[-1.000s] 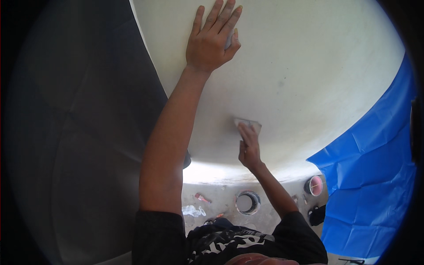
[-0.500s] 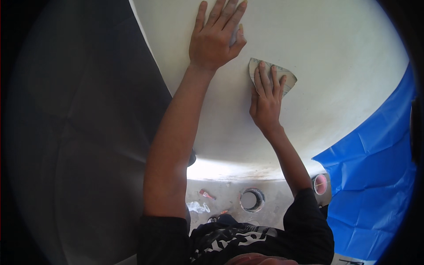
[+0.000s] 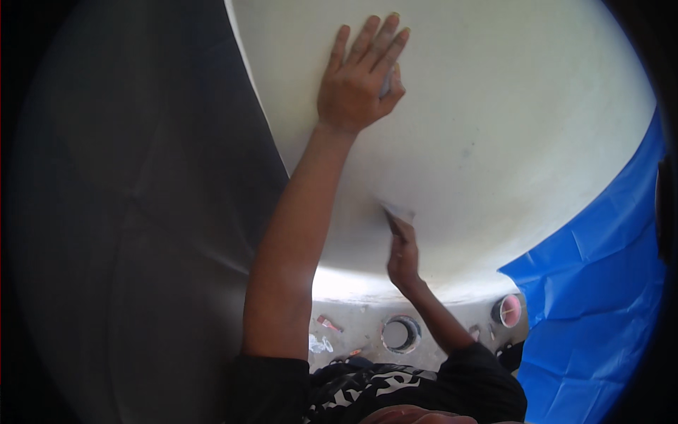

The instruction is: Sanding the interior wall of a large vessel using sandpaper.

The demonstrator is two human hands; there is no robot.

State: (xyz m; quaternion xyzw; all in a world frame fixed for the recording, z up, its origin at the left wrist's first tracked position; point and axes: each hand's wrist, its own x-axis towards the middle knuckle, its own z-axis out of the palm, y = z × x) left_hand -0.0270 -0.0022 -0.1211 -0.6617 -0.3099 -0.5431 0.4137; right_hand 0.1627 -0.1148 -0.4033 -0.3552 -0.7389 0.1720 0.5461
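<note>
A large, pale, smoothly curved surface fills the upper middle of the view. Against its upper part my left hand lies flat, fingers stretched out and slightly spread. A small pale-grey patch shows between its thumb and forefinger; I cannot make out what it is. Lower down, my right hand is turned edge-on, its fingers closed round a sheet of sandpaper. The sheet looks bent and is smeared by motion, at or close to the surface; contact cannot be told.
Dark sheeting runs along the left side, and a blue tarp hangs at the right. Below, on the grey floor, stand a round container and a bucket with pink inside. A paintbrush lies left of them.
My right hand has swept down and slightly left with the sandpaper, turning from flat to edge-on. My left hand appears a little lower and further right in view, still flat.
</note>
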